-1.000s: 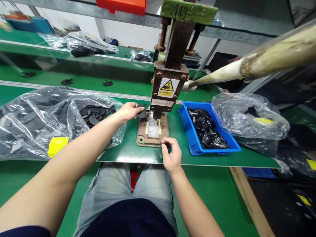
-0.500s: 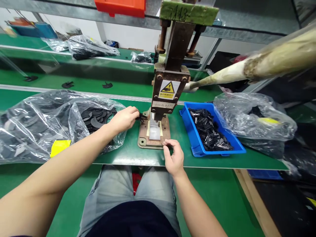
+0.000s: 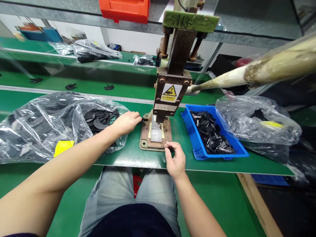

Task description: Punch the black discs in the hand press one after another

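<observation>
My left hand (image 3: 127,123) is closed in a pinch around a small black part (image 3: 144,121), at the left edge of a hand press's rusty base plate (image 3: 145,135). Most of that part is covered by my fingers or blends into the press. My right hand (image 3: 175,158) rests by the plate's front right corner, its fingers loosely curved and the thumb apart, holding nothing. Between the hands, a whitish metal block (image 3: 156,134) sits on the plate under the press head (image 3: 170,93), which carries a yellow warning label.
A clear bag (image 3: 44,121) of dark curved pieces lies left. To the right stands a blue tray (image 3: 197,153) of small black parts, beside another plastic bag (image 3: 256,121). The long press handle (image 3: 278,67) reaches over the right side. An orange bin (image 3: 124,9) sits overhead.
The view has shifted slightly. My left hand with the black part has come a little closer to the press base, and less of the part shows. My right hand has stayed by the plate corner.
</observation>
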{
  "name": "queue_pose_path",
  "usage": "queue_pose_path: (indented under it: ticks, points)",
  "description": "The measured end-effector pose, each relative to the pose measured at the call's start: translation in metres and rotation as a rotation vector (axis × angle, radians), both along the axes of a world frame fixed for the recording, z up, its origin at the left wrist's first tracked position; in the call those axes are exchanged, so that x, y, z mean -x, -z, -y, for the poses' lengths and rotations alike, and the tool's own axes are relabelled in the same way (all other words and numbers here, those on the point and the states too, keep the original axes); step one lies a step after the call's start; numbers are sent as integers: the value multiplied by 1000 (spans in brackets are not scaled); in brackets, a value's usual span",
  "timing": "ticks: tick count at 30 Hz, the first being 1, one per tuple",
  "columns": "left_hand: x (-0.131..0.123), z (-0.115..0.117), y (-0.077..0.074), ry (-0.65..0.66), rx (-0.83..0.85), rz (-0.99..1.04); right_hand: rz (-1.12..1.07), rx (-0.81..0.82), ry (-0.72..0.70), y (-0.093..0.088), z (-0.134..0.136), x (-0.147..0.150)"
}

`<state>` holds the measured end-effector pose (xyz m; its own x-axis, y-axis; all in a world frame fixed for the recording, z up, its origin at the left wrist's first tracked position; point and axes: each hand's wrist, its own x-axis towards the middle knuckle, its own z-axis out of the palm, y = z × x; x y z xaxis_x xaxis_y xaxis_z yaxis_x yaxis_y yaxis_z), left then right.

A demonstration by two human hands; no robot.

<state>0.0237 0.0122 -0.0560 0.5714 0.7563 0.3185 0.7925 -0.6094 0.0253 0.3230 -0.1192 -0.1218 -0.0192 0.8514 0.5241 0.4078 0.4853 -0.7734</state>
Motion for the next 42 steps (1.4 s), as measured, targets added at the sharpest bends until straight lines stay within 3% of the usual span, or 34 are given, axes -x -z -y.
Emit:
queue_pose_path:
  ticks: [2,4,6,9,11,15,20,25,29,33,37,40,42]
  points:
    - [4,-8,-8,-126,43,154,-1,-3,-4,0,0,0]
    - [9,-20,-16,-348,111,410,-4,-4,-8,0,-1,-1]
    - [14,-37,-19,-543,289,650,-9,-3,-9,0,-1,-1]
    - [15,-66,-11,-665,626,921,-9,1,-6,-1,0,-2]
    - [12,-86,-3,-710,723,1004,-4,5,-4,-1,0,-3]
    - [7,-130,4,-751,649,946,-3,6,12,0,0,-6]
    - [10,-184,-13,-725,401,745,-7,14,31,4,-1,-9]
    - [16,-199,-15,-610,401,495,-18,31,35,6,-1,-11]
    - [32,-176,-13,-597,410,352,-20,25,37,8,-1,-11]
    - [43,-129,-24,-526,404,286,3,3,29,3,-4,-10]
    - [33,-45,-31,-322,348,267,41,-36,13,-28,-4,-29]
    - [16,30,-22,-118,245,397,97,-63,72,-64,-15,-76]
    - [3,72,-10,-23,214,504,308,-35,237,-84,-38,-119]
